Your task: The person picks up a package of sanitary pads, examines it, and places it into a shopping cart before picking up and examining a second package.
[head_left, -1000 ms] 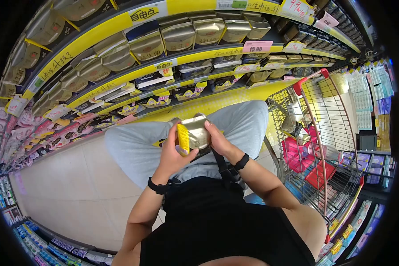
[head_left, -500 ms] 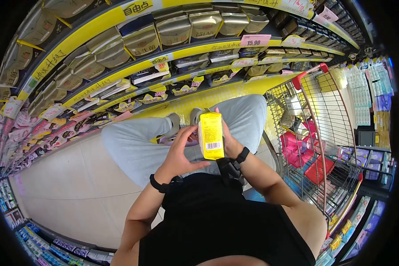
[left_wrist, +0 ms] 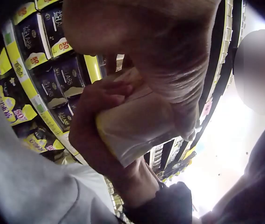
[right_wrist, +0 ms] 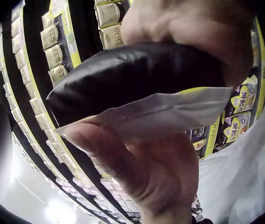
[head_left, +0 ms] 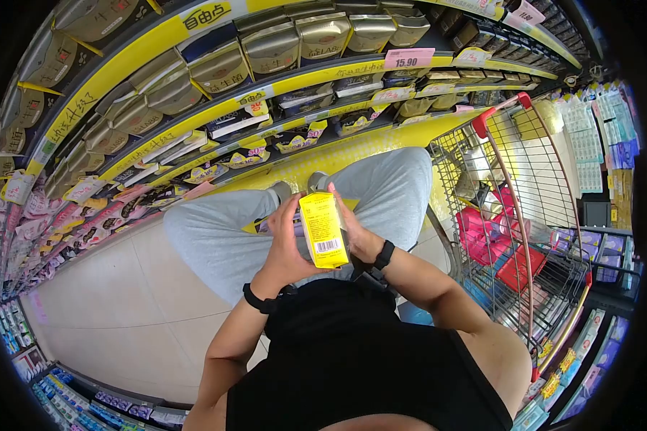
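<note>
Package (head_left: pixel 325 230): between both hands above the lap, near the shelf's lower edge but apart from it; its yellow printed side, with a barcode (head_left: pixel 328 246), faces up
Left hand (head_left: pixel 284 244): grasping the package, fingers along one side, thumb near the barcode end
Right hand (head_left: pixel 361 241): grasping the opposite side, fingers curled around it
Handling: the wrap looks soft and creases easily, so light, even pressure from both sides should suit it best
Reading side: fingertips are best placed along the flanks, clear of the small print; a slight tilt would help if the film glares
Turning: one hand should have a firm hold before the other loosens, or the package could slip
Legs (head_left: pixel 216 230): bent and spread, in pale trousers
Floor (head_left: pixel 136 287): pale tiles, yellow along the shelf's foot
Shelf (head_left: pixel 323 75): yellow-edged tiers of packs, a pink price card (head_left: pixel 410 58) on one edge
Trolley (head_left: pixel 479 126): wire, red-cornered, on the right, with pink goods (head_left: pixel 474 233) inside
Light: bright white overhead in the left wrist view
</note>
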Motion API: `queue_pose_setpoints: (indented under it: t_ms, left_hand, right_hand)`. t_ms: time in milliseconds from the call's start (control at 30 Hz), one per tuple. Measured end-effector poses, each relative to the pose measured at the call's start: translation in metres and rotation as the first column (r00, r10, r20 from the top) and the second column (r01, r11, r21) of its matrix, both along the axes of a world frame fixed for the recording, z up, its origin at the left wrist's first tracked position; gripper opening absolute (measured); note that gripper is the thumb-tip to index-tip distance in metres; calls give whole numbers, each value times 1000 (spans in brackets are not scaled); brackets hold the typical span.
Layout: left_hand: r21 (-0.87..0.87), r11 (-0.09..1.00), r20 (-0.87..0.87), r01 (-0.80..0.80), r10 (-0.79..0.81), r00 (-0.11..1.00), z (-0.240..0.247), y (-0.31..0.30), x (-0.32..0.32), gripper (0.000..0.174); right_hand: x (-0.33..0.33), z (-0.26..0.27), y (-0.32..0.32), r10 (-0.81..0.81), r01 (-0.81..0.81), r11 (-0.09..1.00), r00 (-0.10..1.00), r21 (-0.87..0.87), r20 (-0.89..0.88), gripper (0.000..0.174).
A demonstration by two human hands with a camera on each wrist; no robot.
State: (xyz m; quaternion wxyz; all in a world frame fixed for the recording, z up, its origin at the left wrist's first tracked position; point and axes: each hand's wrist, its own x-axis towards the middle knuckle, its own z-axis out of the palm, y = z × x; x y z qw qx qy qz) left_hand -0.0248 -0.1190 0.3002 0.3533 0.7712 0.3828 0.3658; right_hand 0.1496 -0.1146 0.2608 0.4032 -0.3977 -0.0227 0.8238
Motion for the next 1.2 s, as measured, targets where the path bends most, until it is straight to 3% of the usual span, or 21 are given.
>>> queue_pose_setpoints:
  t_ms: [933, 1000, 1067, 1200]
  left_hand:
    - [-145, 989, 89, 30, -17, 996, -9, -1, -3, 133]
    - [-173, 984, 122, 44, -23, 992, -8, 1, -6, 131]
    - [-312, 950, 231, 12, 63, 971, -18, 1, -3, 126]
    - [-423, 903, 218, -72, 179, 959, -19, 3, -1, 101]
  right_hand:
    - [4, -12, 4, -60, 60, 998, 990, 1, 126, 61]
    - [5, -18, 8, -172, 57, 953, 912, 299, 372, 56]
    - [5, -12, 12, -333, 0, 837, 793, 547, 510, 46]
    - [4, -4, 14, -388, -68, 766, 744, 639, 544, 43]
